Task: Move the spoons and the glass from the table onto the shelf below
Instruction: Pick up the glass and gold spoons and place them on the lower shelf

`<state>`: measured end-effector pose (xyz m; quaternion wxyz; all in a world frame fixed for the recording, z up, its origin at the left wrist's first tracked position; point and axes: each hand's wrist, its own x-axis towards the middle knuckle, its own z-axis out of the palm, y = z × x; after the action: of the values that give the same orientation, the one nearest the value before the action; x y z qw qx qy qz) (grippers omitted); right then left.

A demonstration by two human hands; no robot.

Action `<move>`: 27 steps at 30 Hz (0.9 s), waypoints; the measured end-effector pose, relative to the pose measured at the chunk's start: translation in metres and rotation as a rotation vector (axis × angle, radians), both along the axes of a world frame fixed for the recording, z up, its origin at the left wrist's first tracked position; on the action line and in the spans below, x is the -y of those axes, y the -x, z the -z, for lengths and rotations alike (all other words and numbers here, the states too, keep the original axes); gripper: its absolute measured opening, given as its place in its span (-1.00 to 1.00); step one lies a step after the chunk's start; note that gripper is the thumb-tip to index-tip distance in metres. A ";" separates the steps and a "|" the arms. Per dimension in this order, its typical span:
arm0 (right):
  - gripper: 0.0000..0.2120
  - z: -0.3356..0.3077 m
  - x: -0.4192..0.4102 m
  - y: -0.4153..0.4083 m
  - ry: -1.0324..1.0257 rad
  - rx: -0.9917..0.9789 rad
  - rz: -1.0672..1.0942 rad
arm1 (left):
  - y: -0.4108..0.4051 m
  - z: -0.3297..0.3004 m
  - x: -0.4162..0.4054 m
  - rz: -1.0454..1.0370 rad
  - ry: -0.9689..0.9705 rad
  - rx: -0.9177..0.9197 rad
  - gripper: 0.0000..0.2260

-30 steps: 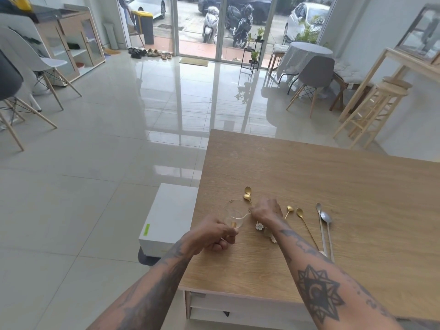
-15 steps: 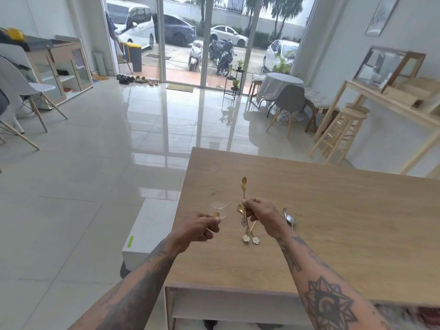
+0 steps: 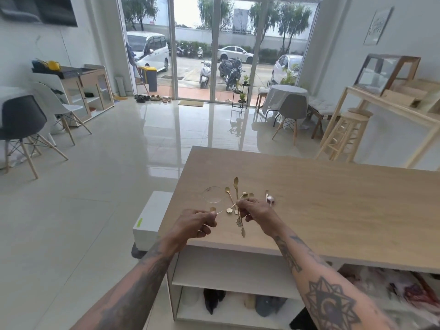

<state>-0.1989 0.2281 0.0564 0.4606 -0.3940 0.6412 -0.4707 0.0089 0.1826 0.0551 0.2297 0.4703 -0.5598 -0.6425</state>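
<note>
My left hand (image 3: pixel 196 222) grips a clear glass (image 3: pixel 213 197) by its lower part, held above the near left corner of the wooden table (image 3: pixel 333 206). Beside it, my right hand (image 3: pixel 256 211) holds a bunch of several thin spoons (image 3: pixel 236 194): gold ones with flower-shaped ends fan out above and below the fingers, and two silver bowls stick out on the right. Both hands hover over the table's front edge. Below the tabletop a white shelf (image 3: pixel 233 279) shows, bare where I can see it.
A lower shelf (image 3: pixel 235 313) holds dark and grey items. A white box (image 3: pixel 152 217) sits on the floor left of the table. Chairs stand at the far left and by a round table; wooden stools and a tall wooden bench line the right wall.
My right hand gathered the spoons off the table and lifted them; my left hand raised the glass. My view pulled back and tilted up, so the shelves under the table now show.
</note>
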 end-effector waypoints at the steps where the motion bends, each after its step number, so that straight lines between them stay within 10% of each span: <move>1: -0.83 0.005 -0.010 -0.004 -0.006 0.001 -0.009 | -0.003 0.005 -0.012 -0.013 -0.006 -0.001 -0.72; 27: -0.89 0.209 -0.076 -0.072 -0.435 -0.073 -0.067 | -0.068 0.201 -0.106 -0.178 -0.270 0.214 -0.89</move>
<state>-0.1264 0.3046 -0.1529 0.5264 -0.3231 0.7305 -0.2912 0.0766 0.2881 -0.1464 0.1597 0.6101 -0.4459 -0.6352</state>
